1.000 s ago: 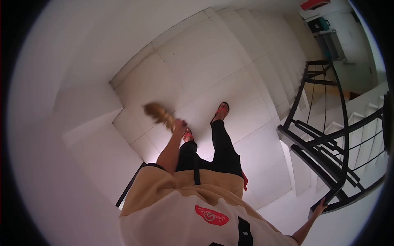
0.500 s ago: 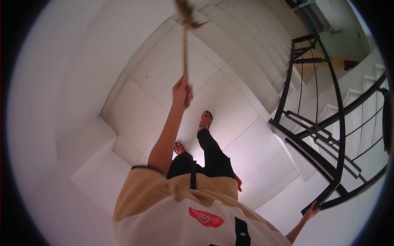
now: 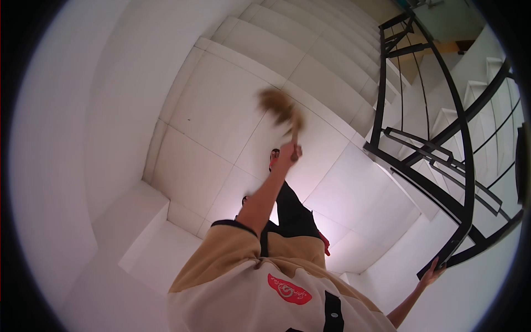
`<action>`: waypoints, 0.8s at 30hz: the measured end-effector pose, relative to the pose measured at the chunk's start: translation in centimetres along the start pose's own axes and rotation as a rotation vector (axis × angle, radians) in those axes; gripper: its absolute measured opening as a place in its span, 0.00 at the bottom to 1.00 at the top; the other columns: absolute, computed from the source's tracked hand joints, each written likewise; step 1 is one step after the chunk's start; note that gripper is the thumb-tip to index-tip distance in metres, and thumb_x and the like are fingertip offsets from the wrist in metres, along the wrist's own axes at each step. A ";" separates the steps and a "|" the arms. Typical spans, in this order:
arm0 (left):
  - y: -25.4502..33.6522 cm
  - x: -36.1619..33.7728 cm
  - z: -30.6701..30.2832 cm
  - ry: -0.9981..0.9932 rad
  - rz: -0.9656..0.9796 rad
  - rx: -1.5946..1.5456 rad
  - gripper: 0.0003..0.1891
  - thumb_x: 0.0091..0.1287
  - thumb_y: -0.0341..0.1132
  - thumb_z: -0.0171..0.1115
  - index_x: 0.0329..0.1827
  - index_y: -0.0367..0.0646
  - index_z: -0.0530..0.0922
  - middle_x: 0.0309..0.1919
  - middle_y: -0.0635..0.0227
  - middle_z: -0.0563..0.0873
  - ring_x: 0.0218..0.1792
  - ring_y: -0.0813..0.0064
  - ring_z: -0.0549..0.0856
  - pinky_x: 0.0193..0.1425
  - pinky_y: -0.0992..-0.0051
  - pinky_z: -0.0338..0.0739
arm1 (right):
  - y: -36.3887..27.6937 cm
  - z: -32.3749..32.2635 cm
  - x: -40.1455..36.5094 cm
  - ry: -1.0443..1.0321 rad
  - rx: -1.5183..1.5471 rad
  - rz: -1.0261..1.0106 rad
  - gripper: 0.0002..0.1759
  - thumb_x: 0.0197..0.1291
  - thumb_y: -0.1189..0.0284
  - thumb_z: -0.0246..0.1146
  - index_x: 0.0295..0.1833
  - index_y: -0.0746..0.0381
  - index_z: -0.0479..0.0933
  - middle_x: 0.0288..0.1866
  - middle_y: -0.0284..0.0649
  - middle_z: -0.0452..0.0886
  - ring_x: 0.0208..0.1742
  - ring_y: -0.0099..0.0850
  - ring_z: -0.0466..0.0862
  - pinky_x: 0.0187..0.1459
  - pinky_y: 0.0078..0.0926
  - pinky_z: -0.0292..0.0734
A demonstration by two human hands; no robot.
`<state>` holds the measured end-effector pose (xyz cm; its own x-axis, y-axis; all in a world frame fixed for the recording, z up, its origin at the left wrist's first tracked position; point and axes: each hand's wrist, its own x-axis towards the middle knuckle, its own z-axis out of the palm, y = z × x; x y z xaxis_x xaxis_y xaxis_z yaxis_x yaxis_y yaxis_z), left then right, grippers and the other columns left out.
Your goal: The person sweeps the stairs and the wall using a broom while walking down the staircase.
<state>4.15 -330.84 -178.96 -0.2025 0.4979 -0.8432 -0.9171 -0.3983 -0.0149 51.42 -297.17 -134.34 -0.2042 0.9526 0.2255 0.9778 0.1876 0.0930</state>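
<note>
My left hand point(image 3: 289, 155) is closed around the handle of a feather duster point(image 3: 281, 108), out in front of my legs. Brown feathers at its far end are smeared by motion and overlap the tiled landing near the top stair edge. At the lower right, my right hand point(image 3: 431, 274) grips the bottom end of a black metal railing point(image 3: 462, 232), fingers wrapped on the bar. Both feet, in red-strapped sandals, stand on the landing, partly covered by my left arm.
Pale stairs point(image 3: 310, 61) lead off ahead from the tiled landing point(image 3: 204, 133). Behind the railing, another flight of white steps point(image 3: 475, 94) rises. A white wall point(image 3: 127, 83) with a low ledge point(image 3: 138, 221) bounds the left side.
My left hand has swung the feather duster right and closer to my body, from pointing far ahead. My right hand stays on the railing. The view has shifted slightly.
</note>
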 end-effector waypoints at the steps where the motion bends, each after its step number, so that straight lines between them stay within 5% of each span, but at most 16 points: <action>1: 3.0 -1.1 3.6 0.012 -0.068 0.212 0.08 0.63 0.36 0.52 0.30 0.42 0.69 0.13 0.72 0.68 0.11 0.80 0.66 0.11 0.81 0.62 | 0.0 -0.2 0.0 0.013 -0.014 -0.002 0.37 0.53 0.44 0.52 0.58 0.64 0.61 0.53 0.54 0.69 0.50 0.50 0.72 0.46 0.41 0.71; 3: 6.4 -3.3 9.4 -0.080 0.196 0.508 0.09 0.65 0.36 0.48 0.42 0.41 0.72 0.14 0.73 0.69 0.09 0.82 0.66 0.08 0.81 0.61 | -0.2 0.2 -0.1 0.041 -0.035 -0.004 0.37 0.53 0.45 0.53 0.57 0.64 0.62 0.53 0.53 0.69 0.50 0.50 0.72 0.46 0.40 0.71; 6: 7.2 -7.7 16.4 -0.232 0.446 0.739 0.16 0.67 0.36 0.45 0.56 0.43 0.67 0.14 0.74 0.69 0.08 0.84 0.67 0.08 0.81 0.61 | -8.8 -1.5 -2.1 0.514 -0.359 -0.220 0.33 0.53 0.52 0.58 0.55 0.66 0.64 0.49 0.53 0.71 0.45 0.49 0.74 0.45 0.42 0.72; 8: 4.8 -11.2 19.6 -0.264 0.592 0.867 0.19 0.67 0.38 0.45 0.59 0.42 0.63 0.15 0.74 0.69 0.08 0.85 0.67 0.08 0.82 0.62 | -17.9 0.6 -3.9 0.388 0.197 -0.390 0.25 0.55 0.62 0.60 0.53 0.67 0.64 0.54 0.48 0.67 0.52 0.41 0.70 0.50 0.36 0.69; 10: 0.1 -13.9 20.7 -0.237 0.707 0.983 0.24 0.68 0.36 0.43 0.65 0.43 0.53 0.17 0.73 0.70 0.10 0.84 0.68 0.11 0.82 0.66 | -24.9 7.9 -6.8 -0.476 0.929 -0.341 0.30 0.61 0.56 0.49 0.63 0.62 0.54 0.62 0.45 0.60 0.60 0.39 0.65 0.56 0.38 0.65; 11: -1.7 -15.3 20.6 -0.273 0.629 1.049 0.25 0.66 0.34 0.45 0.66 0.43 0.53 0.25 0.69 0.74 0.22 0.80 0.76 0.26 0.79 0.75 | -30.5 10.0 -8.5 -1.008 1.246 -0.337 0.32 0.63 0.54 0.44 0.67 0.58 0.49 0.65 0.44 0.57 0.62 0.37 0.64 0.58 0.40 0.64; 12: -3.0 -15.7 19.5 -0.398 0.799 1.267 0.24 0.65 0.31 0.46 0.64 0.44 0.56 0.30 0.67 0.74 0.30 0.77 0.76 0.36 0.76 0.74 | -35.7 11.5 -10.8 -1.368 1.456 -0.098 0.33 0.62 0.52 0.44 0.67 0.58 0.49 0.63 0.43 0.59 0.58 0.38 0.68 0.54 0.38 0.68; 14: -2.8 -13.2 15.7 -0.695 1.077 1.359 0.21 0.63 0.30 0.50 0.60 0.44 0.63 0.36 0.64 0.75 0.44 0.68 0.74 0.53 0.68 0.67 | -43.9 11.3 -13.1 -1.405 1.475 0.151 0.25 0.64 0.58 0.46 0.64 0.53 0.53 0.48 0.43 0.71 0.34 0.28 0.77 0.27 0.24 0.76; 15: -0.4 -12.3 13.4 -0.855 1.160 1.231 0.20 0.62 0.32 0.52 0.58 0.45 0.67 0.38 0.62 0.76 0.50 0.63 0.73 0.59 0.63 0.61 | -45.2 13.4 -13.2 -1.384 1.379 0.110 0.21 0.64 0.59 0.45 0.60 0.55 0.57 0.31 0.38 0.74 0.19 0.24 0.73 0.14 0.20 0.67; 16: 4.5 -14.9 13.1 -0.556 1.171 1.794 0.17 0.61 0.30 0.53 0.55 0.45 0.70 0.44 0.61 0.74 0.54 0.61 0.70 0.61 0.62 0.59 | -46.2 16.0 -13.6 -1.254 1.270 0.108 0.18 0.64 0.61 0.45 0.55 0.57 0.62 0.20 0.33 0.70 0.12 0.21 0.67 0.12 0.19 0.62; 17: 8.9 -16.8 12.2 -0.314 1.141 1.777 0.17 0.60 0.24 0.52 0.53 0.47 0.71 0.50 0.64 0.72 0.44 0.74 0.76 0.41 0.79 0.74 | -46.5 19.0 -13.0 -1.002 1.079 -0.056 0.16 0.64 0.61 0.46 0.52 0.59 0.65 0.17 0.31 0.67 0.11 0.20 0.65 0.11 0.19 0.61; 18: 14.6 -18.8 11.4 -0.206 1.157 1.817 0.17 0.60 0.25 0.54 0.53 0.46 0.72 0.54 0.63 0.70 0.40 0.75 0.78 0.34 0.83 0.74 | -46.6 20.4 -11.1 -0.985 1.033 -0.019 0.14 0.63 0.62 0.48 0.48 0.60 0.68 0.16 0.30 0.65 0.10 0.18 0.62 0.11 0.17 0.60; 19: 18.5 -24.5 14.2 -0.025 1.158 1.789 0.19 0.61 0.25 0.53 0.56 0.45 0.68 0.55 0.64 0.70 0.36 0.76 0.79 0.35 0.85 0.74 | -47.1 18.2 -8.7 -1.177 1.229 0.107 0.15 0.62 0.63 0.51 0.49 0.59 0.69 0.14 0.28 0.62 0.10 0.16 0.60 0.10 0.17 0.57; 21: 28.9 -31.8 15.3 0.129 1.384 1.476 0.27 0.59 0.20 0.53 0.62 0.41 0.57 0.52 0.66 0.73 0.35 0.80 0.75 0.35 0.85 0.73 | -47.1 17.0 -7.7 -1.148 1.410 0.118 0.17 0.61 0.64 0.52 0.54 0.57 0.68 0.14 0.25 0.61 0.10 0.15 0.59 0.09 0.15 0.55; 23: 37.1 -40.1 16.4 0.565 2.131 1.905 0.18 0.58 0.24 0.57 0.53 0.38 0.69 0.49 0.63 0.74 0.46 0.72 0.75 0.43 0.81 0.74 | -45.4 21.5 -7.5 -1.031 1.291 0.065 0.18 0.61 0.63 0.52 0.55 0.59 0.67 0.15 0.27 0.63 0.09 0.14 0.58 0.08 0.13 0.53; 24: 41.0 -44.8 16.6 1.086 2.405 2.214 0.15 0.58 0.31 0.59 0.49 0.42 0.73 0.49 0.61 0.74 0.51 0.67 0.72 0.44 0.71 0.75 | -45.4 21.3 -6.6 -1.033 1.218 0.105 0.20 0.61 0.66 0.51 0.59 0.56 0.65 0.14 0.25 0.61 0.08 0.14 0.56 0.08 0.15 0.52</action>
<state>-30.02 -356.68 -132.90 -0.4760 0.6001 0.6429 0.4932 0.7874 -0.3699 9.33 -306.85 -160.71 -0.5142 0.6242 -0.5882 0.5398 -0.2975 -0.7875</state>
